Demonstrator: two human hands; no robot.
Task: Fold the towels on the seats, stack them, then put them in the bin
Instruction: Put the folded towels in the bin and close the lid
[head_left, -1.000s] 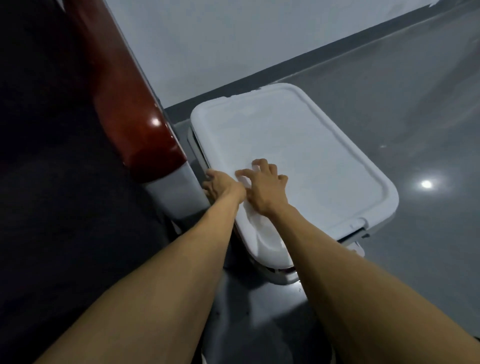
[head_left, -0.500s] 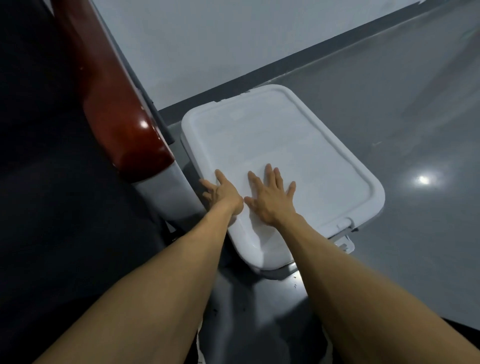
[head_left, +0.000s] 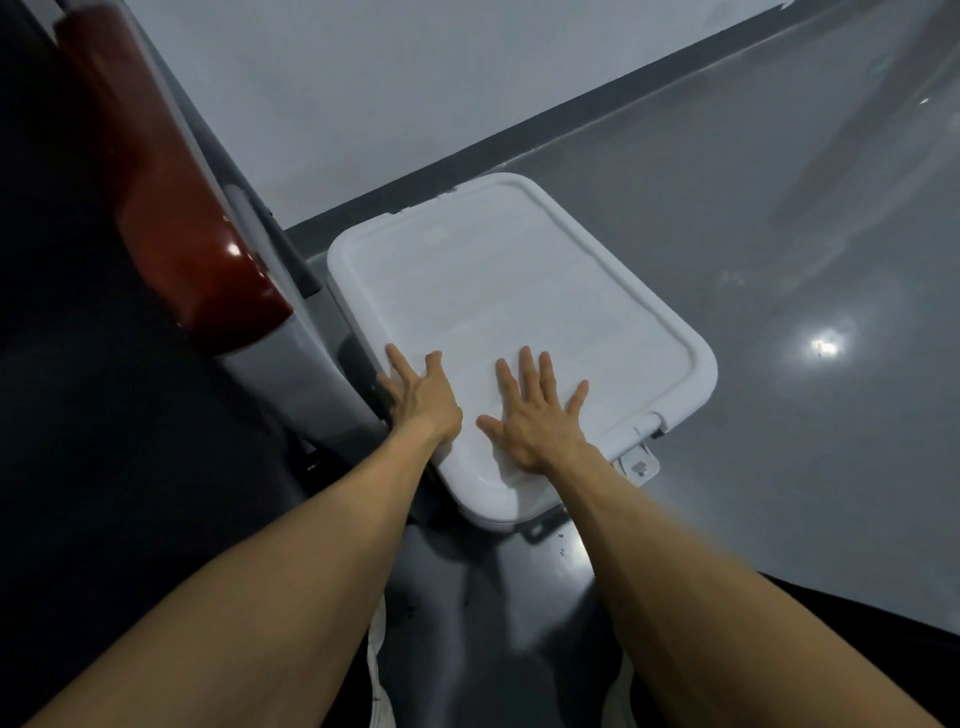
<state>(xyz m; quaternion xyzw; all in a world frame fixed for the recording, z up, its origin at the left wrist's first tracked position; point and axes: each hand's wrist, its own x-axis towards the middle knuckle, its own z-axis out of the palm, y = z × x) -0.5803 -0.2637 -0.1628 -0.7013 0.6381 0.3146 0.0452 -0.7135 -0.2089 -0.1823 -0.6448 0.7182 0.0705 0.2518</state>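
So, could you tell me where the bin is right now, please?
The bin sits lid-closed on the grey floor mid-frame in the head view, right of the red armrest, under both hands.

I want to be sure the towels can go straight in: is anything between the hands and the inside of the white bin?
Yes. The white lid lies shut over the bin, covering its whole top. The left hand and right hand lie flat and open on the lid's near end. No towel is in either hand.

White bin (head_left: 519, 312), lid closed

Glossy grey floor (head_left: 727, 218), white wall (head_left: 395, 78)
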